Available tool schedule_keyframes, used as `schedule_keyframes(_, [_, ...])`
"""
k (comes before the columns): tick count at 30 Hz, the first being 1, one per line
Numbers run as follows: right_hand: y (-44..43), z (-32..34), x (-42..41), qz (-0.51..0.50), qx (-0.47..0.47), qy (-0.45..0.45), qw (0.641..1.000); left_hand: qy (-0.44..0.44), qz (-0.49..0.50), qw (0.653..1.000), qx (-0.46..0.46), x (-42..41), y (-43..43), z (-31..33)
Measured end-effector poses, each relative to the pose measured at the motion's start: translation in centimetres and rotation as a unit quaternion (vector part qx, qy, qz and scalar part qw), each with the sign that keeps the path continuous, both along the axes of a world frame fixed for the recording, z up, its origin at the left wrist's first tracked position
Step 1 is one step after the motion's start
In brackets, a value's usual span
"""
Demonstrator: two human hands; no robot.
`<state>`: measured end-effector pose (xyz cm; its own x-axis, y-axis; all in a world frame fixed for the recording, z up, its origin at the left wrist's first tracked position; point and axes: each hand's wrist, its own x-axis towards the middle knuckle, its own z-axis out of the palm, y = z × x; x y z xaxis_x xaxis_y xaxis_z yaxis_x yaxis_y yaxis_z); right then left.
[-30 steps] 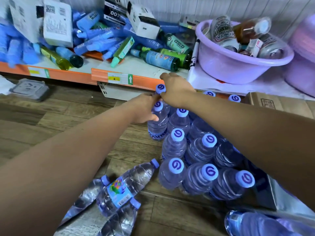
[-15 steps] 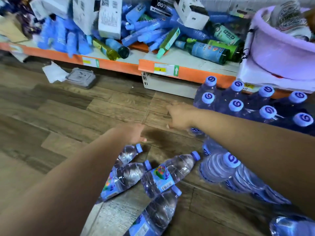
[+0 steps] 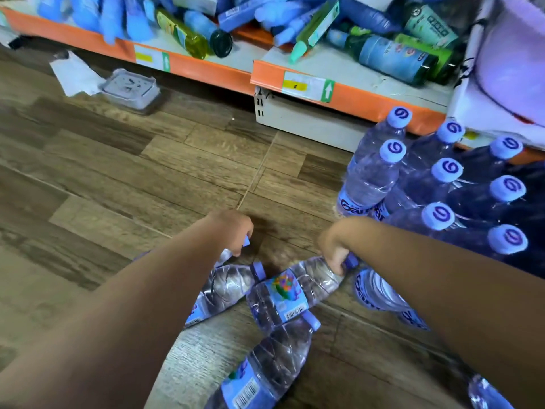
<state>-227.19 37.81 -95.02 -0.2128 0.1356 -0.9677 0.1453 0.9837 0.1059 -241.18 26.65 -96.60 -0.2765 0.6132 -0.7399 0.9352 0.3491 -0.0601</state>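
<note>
On wood floor (image 3: 147, 172) by orange shelf (image 3: 206, 72) — left hand (image 3: 233, 234), right hand (image 3: 333, 246) tight round fallen bottles (image 3: 283, 290)

Clear bottles (image 3: 290, 290) (lilac caps (image 3: 398, 116)), orange shelf edge (image 3: 354, 97).

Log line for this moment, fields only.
left hand: grips left bottle by neck | right hand: grips labelled bottle by neck | both lying on floor | pack: upright, at right
</note>
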Motion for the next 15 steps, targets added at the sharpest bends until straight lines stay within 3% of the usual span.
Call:
schedule_keyframes(4, [0.5,0.6,0.0,-0.027,-0.022,-0.025,0.999,0.023,-0.013,1.0,-0.001,-0.3,0.4,0.4])
schedule_keyframes(8, [1.8,1.5,0.6,-0.185,-0.06,0.028,0.981,0.044,-0.013,0.998,0.047,-1.4,0.3,2.2])
schedule_keyframes(15, [2.4,6.4,1.3,-0.435,-0.223,0.193,0.851,0.045,0.01,0.997,0.062,-1.6,0.2,6.5])
